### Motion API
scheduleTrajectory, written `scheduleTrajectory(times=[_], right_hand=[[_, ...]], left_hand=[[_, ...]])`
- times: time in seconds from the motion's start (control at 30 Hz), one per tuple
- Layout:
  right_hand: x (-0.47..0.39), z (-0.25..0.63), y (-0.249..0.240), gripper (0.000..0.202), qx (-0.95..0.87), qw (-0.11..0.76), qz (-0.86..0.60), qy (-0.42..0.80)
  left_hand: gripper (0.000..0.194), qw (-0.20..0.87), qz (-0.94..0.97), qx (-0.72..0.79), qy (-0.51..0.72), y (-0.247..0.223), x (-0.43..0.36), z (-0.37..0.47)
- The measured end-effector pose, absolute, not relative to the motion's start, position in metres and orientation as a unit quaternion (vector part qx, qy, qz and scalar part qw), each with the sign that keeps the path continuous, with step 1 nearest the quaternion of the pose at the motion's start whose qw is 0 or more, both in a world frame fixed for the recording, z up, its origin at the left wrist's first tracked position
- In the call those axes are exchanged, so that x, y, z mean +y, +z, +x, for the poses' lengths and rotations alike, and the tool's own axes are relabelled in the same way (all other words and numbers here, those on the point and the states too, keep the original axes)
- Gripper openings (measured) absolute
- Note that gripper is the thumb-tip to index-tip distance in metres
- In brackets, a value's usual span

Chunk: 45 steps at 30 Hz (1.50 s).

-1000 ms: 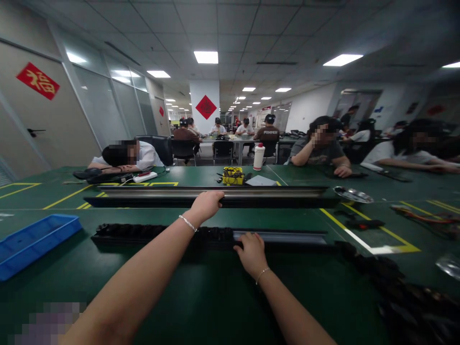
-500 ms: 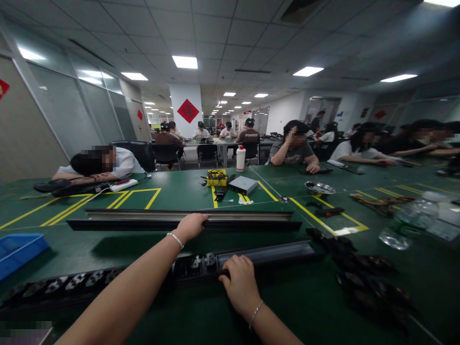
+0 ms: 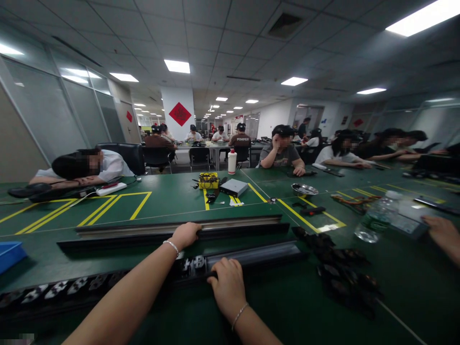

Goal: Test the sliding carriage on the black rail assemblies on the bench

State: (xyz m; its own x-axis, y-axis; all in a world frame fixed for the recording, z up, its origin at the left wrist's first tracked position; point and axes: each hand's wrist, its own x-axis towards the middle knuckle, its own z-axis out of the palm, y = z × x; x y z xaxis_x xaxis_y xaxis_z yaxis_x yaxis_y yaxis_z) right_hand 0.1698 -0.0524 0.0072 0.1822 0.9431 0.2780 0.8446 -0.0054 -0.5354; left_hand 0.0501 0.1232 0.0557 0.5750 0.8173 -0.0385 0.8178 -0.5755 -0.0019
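My left hand (image 3: 185,235) is closed on a long black metal channel (image 3: 247,230), an open profile with a silvery inside, lying crosswise in the middle of the green table. Nearer to me, a second long black channel (image 3: 273,254) runs almost parallel to it. Black modules with shiny metal contacts (image 3: 55,290) fill its left part, while its right part shows a bare inside. The fingers of my right hand (image 3: 228,280) are wrapped over its near edge, just right of the last visible modules. My left forearm hides some of the row.
Loose dark parts (image 3: 345,273) are piled to the right, near a water bottle (image 3: 377,218). A co-worker's hand (image 3: 443,237) is at a grey box (image 3: 406,225). A blue bin (image 3: 10,254) stands left. Farther back are a metal bowl (image 3: 304,189) and a yellow block with cables (image 3: 208,180).
The far channel in my left hand has come down closer to the table. The view has turned slightly right, and a co-worker's hand has appeared at the right edge. My right hand keeps its grip.
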Motion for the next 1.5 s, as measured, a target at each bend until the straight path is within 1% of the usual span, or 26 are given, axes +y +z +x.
scheduleTrajectory(times=[0.17, 0.3, 0.37, 0.47, 0.53, 0.6, 0.67, 0.73, 0.87, 0.93, 1.0, 1.1, 1.3, 1.4, 1.5], right_hand=[[-0.049, 0.163, 0.008, 0.004, -0.643, 0.302, -0.7, 0.069], [-0.051, 0.16, 0.008, 0.004, -0.646, 0.3, -0.699, 0.061], [-0.052, 0.158, 0.01, 0.007, -0.651, 0.302, -0.694, 0.055], [-0.053, 0.156, 0.013, 0.023, -0.658, 0.314, -0.683, 0.041], [-0.05, 0.156, 0.014, 0.032, -0.651, 0.322, -0.687, 0.026], [-0.045, 0.155, 0.014, 0.032, -0.646, 0.322, -0.692, 0.01], [-0.04, 0.155, 0.013, 0.03, -0.661, 0.316, -0.68, -0.004], [-0.037, 0.154, 0.011, 0.025, -0.674, 0.31, -0.671, -0.01], [-0.037, 0.151, 0.01, 0.019, -0.667, 0.303, -0.681, -0.007], [-0.037, 0.15, 0.01, 0.022, -0.665, 0.294, -0.687, -0.012], [-0.037, 0.149, 0.011, 0.03, -0.663, 0.29, -0.69, -0.018], [-0.037, 0.147, 0.011, 0.037, -0.668, 0.283, -0.688, -0.028], [-0.036, 0.142, 0.008, 0.038, -0.665, 0.295, -0.685, -0.027], [-0.035, 0.137, 0.008, 0.037, -0.676, 0.301, -0.673, -0.01], [-0.032, 0.132, 0.011, 0.03, -0.658, 0.302, -0.69, -0.015]], left_hand=[[0.03, 0.014, 0.892, 0.452, -0.016, 0.059, 0.12, 0.051], [0.024, 0.025, 0.895, 0.445, -0.009, 0.076, 0.118, 0.055], [0.023, 0.027, 0.895, 0.444, 0.014, 0.087, 0.104, 0.057], [0.034, 0.006, 0.895, 0.433, 0.106, 0.088, 0.06, 0.056], [0.033, 0.001, 0.876, 0.403, 0.265, 0.073, 0.024, 0.051], [0.033, -0.028, 0.86, 0.384, 0.335, 0.047, -0.006, 0.042], [0.038, -0.092, 0.845, 0.385, 0.359, 0.019, -0.022, 0.032], [0.042, -0.143, 0.841, 0.387, 0.349, -0.001, -0.024, 0.024], [0.045, -0.154, 0.815, 0.452, 0.328, -0.012, -0.012, 0.015], [0.046, -0.151, 0.81, 0.462, 0.329, -0.009, -0.011, 0.012], [0.048, -0.149, 0.808, 0.469, 0.323, -0.008, -0.017, 0.006], [0.054, -0.16, 0.836, 0.436, 0.293, -0.013, -0.034, -0.008], [0.068, -0.171, 0.851, 0.452, 0.207, -0.033, -0.052, -0.02], [0.072, -0.174, 0.846, 0.46, 0.207, -0.035, -0.051, -0.014], [0.075, -0.17, 0.843, 0.464, 0.211, -0.034, -0.051, -0.011]])
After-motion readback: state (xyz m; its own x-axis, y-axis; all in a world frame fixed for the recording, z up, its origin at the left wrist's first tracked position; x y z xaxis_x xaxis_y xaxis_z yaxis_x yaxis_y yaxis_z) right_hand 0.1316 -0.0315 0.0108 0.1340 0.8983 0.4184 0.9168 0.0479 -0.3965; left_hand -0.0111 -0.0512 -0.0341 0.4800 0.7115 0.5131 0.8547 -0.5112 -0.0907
